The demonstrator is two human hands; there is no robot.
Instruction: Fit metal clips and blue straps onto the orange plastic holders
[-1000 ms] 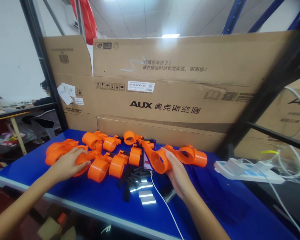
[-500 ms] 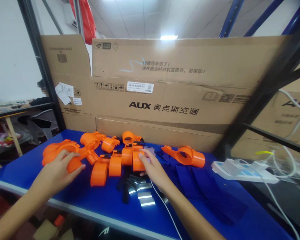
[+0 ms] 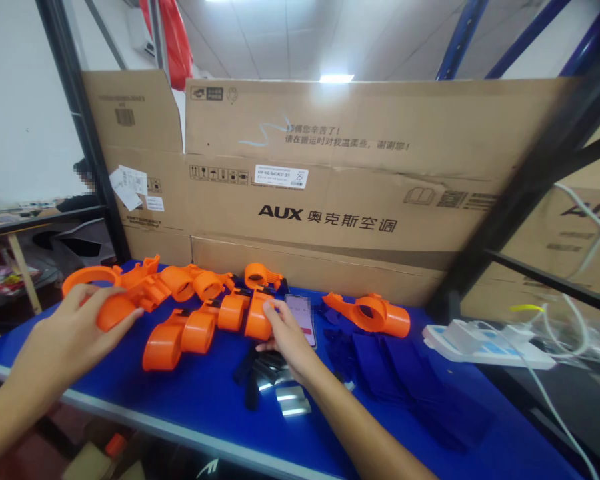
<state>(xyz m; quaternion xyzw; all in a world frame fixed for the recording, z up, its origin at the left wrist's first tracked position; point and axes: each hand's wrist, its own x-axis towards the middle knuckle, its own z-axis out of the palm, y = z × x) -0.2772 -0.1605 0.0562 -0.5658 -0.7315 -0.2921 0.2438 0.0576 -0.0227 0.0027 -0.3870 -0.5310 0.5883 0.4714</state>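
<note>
My left hand (image 3: 75, 327) is closed round an orange plastic tape dispenser (image 3: 115, 311) at the left of the table; its fingertips are hidden behind the plastic. My right hand (image 3: 286, 333) grips another orange tape dispenser (image 3: 258, 321), thumb on its near face and fingers partly hidden. That one is the right end of a slanting row with more orange tape dispensers (image 3: 198, 333), some showing black parts on top. Several others lie behind, among them one tape dispenser (image 3: 207, 285) and a large orange ring (image 3: 93, 275) beyond my left hand.
Black strips (image 3: 253, 383) and shiny metal plates (image 3: 294, 401) lie in front. A phone (image 3: 301, 319) rests behind my right wrist. Dark blue flat pieces (image 3: 380, 363), another orange dispenser (image 3: 380, 313) and a white power strip (image 3: 490, 343) are to the right. A cardboard sheet (image 3: 330, 200) stands behind.
Both hands have moved left. The front row of orange tape dispensers has slid left with my right hand, and the orange pieces at my left hand have shifted left too. More of the phone shows.
</note>
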